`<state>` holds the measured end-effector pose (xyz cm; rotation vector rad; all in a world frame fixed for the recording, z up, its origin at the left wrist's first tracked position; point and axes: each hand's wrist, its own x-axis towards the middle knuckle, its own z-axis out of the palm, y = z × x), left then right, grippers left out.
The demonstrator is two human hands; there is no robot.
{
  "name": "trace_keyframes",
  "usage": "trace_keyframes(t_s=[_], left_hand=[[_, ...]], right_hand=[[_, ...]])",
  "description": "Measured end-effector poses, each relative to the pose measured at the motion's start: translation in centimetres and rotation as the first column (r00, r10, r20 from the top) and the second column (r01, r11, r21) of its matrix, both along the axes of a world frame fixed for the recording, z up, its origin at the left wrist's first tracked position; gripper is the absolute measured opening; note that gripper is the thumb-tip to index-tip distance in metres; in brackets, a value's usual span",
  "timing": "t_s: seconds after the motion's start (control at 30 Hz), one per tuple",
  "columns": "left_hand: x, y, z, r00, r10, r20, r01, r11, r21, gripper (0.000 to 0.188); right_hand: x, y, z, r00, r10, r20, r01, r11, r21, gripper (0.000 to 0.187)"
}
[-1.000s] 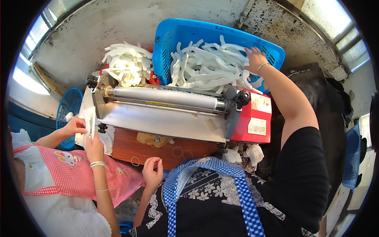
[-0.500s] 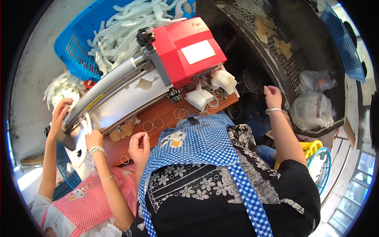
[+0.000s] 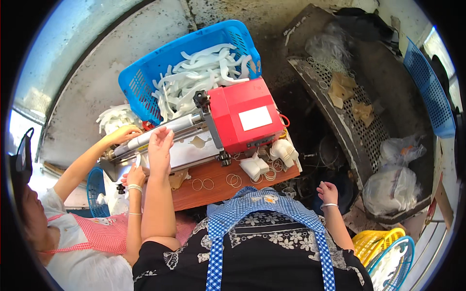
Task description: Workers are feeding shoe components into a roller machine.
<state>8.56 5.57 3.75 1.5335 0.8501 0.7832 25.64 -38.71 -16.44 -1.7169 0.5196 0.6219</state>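
My left hand (image 3: 161, 145) is raised over the front of a red and silver roller machine (image 3: 252, 104). Its fingers are loosely bent and apart, and nothing shows in them. On the right, my right hand (image 3: 327, 192) hangs over the dark floor beside the wooden table (image 3: 213, 186), its fingers curled in; whatever they may hold is hidden. A co-worker's one hand (image 3: 124, 134) rests near the silver roller. The co-worker's other hand (image 3: 136, 175) holds a white curved strip at the machine's front edge. Cream rubber bands (image 3: 234, 181) and bundled white strips (image 3: 255, 166) lie on the table.
Behind the machine stands a blue basket (image 3: 145, 63) of white curved strips, with a loose pile of strips (image 3: 116, 119) at its left. A dark trough (image 3: 335, 131) on the right holds plastic bags (image 3: 392, 190). A yellow basket (image 3: 376, 242) stands at lower right.
My left hand has risen from the table's front edge to the machine's front. My right hand stays to the right, fingers still curled. The view has shifted, showing more of the co-worker.
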Motion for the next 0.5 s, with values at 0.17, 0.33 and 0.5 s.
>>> trace_keyframes(t_s=[0.17, 0.33, 0.5], left_hand=[[0.1, 8.7, 1.1, 0.921, 0.246, -0.302, -0.237, 0.969, 0.066, 0.041], [1.2, 14.0, 2.1, 0.881, 0.086, -0.465, -0.184, 0.968, -0.171, 0.03], [4.4, 18.5, 0.6, 0.532, 0.02, -0.846, -0.126, 0.99, -0.056, 0.04]], right_hand=[[7.3, 5.8, 4.5, 0.991, 0.094, 0.092, -0.11, 0.975, 0.194, 0.036], [13.7, 15.3, 9.1, 0.914, 0.303, 0.27, -0.386, 0.855, 0.347, 0.049], [18.9, 26.2, 14.3, 0.768, 0.484, 0.42, -0.597, 0.779, 0.193, 0.075]])
